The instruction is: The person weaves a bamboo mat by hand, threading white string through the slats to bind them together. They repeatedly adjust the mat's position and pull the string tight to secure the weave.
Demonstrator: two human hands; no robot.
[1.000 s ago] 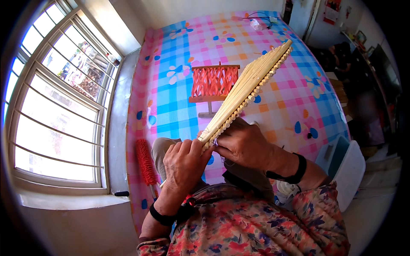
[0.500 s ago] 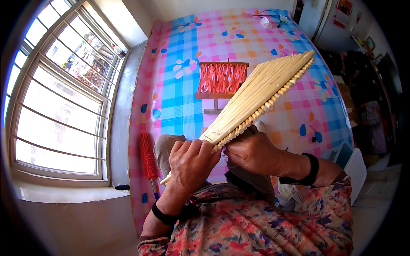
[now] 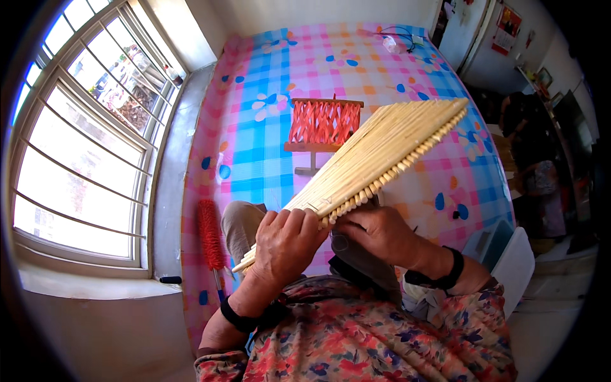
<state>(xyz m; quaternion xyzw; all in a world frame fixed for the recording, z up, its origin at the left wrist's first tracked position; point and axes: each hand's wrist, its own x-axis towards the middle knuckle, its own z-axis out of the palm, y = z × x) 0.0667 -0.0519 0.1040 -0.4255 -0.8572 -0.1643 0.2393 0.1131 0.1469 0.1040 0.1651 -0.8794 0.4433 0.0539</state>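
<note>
A mat of pale plant stalks, laid side by side with their cut ends stepped along one edge, slants up from my lap toward the far right. Its near end is gripped by my left hand, fingers curled over the top. A few stalk tips stick out on the left of that wrist. My right hand is closed, pressed up to the mat's lower edge close to the left one. What its fingertips hold is hidden. Just below them shows a faint thin loop, perhaps thread.
Ahead on the checked, flowered sheet stands a wooden frame wound with red strips. A red fluffy duster lies at my left, below the barred window. A white tub sits at my right; a small clear bag lies far off.
The mat has tilted, showing more of its upper face, and its near end has shifted slightly left and down. Both hands have moved slightly left with it. The whole view has shifted a little.
</note>
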